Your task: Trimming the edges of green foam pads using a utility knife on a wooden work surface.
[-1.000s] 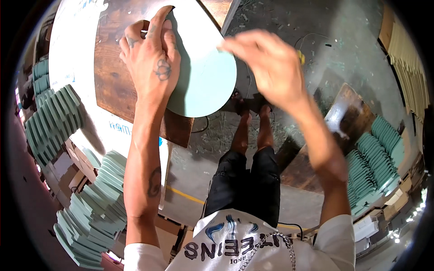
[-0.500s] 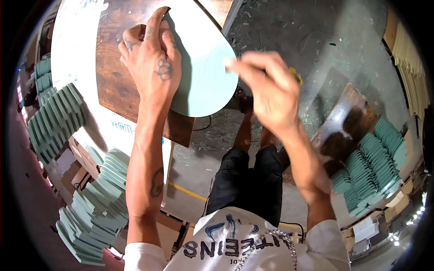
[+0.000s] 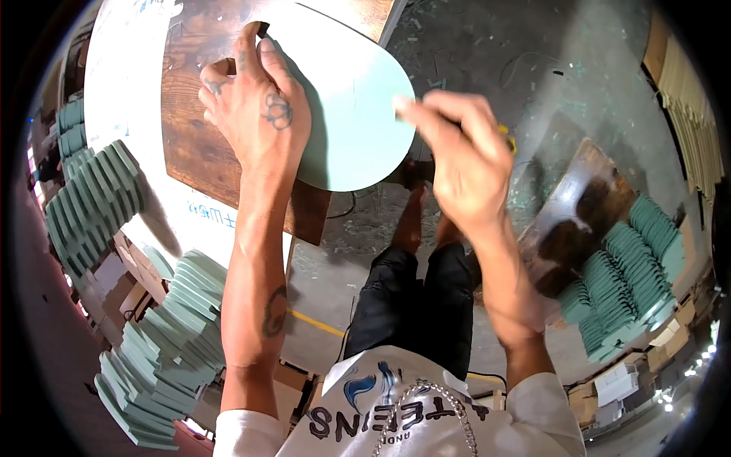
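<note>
A pale green sheet (image 3: 358, 129) with a rounded near end lies on the brown wood-grain board (image 3: 198, 137), its right side jutting past the board's edge. My left hand (image 3: 263, 99) is at the sheet's left edge, thumb along it and the other fingers curled. Something small and dark shows at its forefinger tip. My right hand (image 3: 472, 160) is closed beside the sheet's right rim, its fingertips blurred near the edge. A small yellow tool (image 3: 507, 139) shows behind its knuckles, mostly hidden by the hand.
Stacks of pale green pieces stand at left (image 3: 95, 206), lower left (image 3: 160, 350) and right (image 3: 617, 282). Another brown board (image 3: 563, 206) lies at the right. Scraps litter the grey floor (image 3: 487, 46). Yellowish sheets (image 3: 689, 114) are piled at the far right.
The sheet has shifted slightly right, its near end now a little farther from me. Both hands have moved slightly right, and the yellow tool has moved along with my right hand.
</note>
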A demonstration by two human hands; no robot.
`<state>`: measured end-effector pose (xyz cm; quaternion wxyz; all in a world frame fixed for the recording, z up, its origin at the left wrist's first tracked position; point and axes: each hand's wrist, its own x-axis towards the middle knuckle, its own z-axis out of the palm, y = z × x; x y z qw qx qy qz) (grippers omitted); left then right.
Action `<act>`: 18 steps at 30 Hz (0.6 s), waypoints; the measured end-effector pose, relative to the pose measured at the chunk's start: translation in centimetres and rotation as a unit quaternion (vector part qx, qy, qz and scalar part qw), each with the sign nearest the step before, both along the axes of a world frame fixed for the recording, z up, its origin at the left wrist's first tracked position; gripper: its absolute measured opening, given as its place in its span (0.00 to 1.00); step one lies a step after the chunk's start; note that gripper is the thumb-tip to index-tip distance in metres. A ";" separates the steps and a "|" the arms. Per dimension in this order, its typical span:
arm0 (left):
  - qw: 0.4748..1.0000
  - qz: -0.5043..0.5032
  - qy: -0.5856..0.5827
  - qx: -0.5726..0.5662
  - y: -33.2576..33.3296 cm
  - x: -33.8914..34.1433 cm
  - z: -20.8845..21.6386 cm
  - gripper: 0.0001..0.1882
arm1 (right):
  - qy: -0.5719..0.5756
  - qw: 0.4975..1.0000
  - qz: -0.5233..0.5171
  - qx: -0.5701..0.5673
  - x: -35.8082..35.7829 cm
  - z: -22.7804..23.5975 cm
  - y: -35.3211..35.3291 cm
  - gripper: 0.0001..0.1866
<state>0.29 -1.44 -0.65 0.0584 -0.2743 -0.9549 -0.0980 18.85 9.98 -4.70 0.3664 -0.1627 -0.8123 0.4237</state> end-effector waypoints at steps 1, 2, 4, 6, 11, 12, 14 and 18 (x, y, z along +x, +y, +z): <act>1.000 -0.002 0.010 -0.001 -0.1 0.0 0.0 0.21 | -0.007 1.000 0.007 -0.025 1.2 0.2 -1.6 0.23; 1.000 -0.002 0.023 -0.002 -0.3 -0.1 0.1 0.21 | -0.034 0.999 0.038 -0.011 2.3 1.0 -3.1 0.19; 1.000 -0.003 0.017 0.004 -0.3 -0.1 -0.1 0.21 | -0.043 0.992 0.112 0.043 3.9 0.3 -5.8 0.17; 1.000 0.000 0.018 0.007 -0.3 -0.2 0.0 0.21 | -0.017 0.995 0.089 -0.044 4.6 -0.1 -6.3 0.16; 0.997 -0.062 0.024 0.041 -0.2 -0.3 -0.5 0.20 | -0.001 0.998 0.058 -0.028 -0.3 1.5 2.8 0.26; 0.995 -0.089 0.014 0.042 -0.5 -0.4 -0.4 0.20 | -0.026 0.996 0.078 0.040 -1.9 2.2 4.6 0.27; 0.986 -0.154 0.041 0.049 -0.1 -0.6 -0.4 0.20 | -0.051 0.975 0.137 0.169 -5.0 3.2 7.5 0.24; 0.986 -0.148 0.029 0.074 1.4 0.3 1.1 0.16 | -0.184 0.920 0.233 0.257 -8.9 7.3 9.7 0.19</act>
